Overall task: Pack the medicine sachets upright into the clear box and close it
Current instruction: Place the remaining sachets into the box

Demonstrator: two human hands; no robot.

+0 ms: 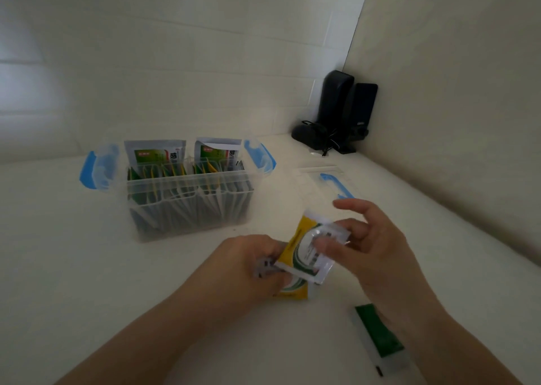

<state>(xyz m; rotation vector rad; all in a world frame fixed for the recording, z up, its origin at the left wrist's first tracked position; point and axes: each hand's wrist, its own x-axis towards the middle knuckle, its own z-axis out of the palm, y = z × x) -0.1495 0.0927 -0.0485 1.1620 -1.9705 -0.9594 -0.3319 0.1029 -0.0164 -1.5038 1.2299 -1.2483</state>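
Observed: the clear plastic storage box with blue side latches [190, 197] stands open on the white tabletop [73, 253], at about 10 o'clock from the hands. It is already well filled with green and yellow sachets standing on edge; two larger silver-and-green pouches [155, 153] rise above the rim at the back. The clear lid with a blue handle [328, 179] lies flat at 1 o'clock, well apart from the box.

The left hand [248, 264] has its fingers curled round a small stack of sachets low over the table. The right hand [371, 247] pinches a yellow-and-white foil sachet [307, 253] between thumb and fingers, index finger extended; the sachet is tilted, its long edge running towards 11 o'clock. A green-and-white sachet [380, 338] lies loose at 5 o'clock.

Assessment: the step in hand appears to be separating one sachet from the stack for insertion. Recommended practice: turn it upright before it reaches the rim, aim for a visible gap between standing sachets, and lower it edge-first so its neighbours are not pushed over. The loose green sachet remains to be collected, and nothing should stand too high for the lid to seat.
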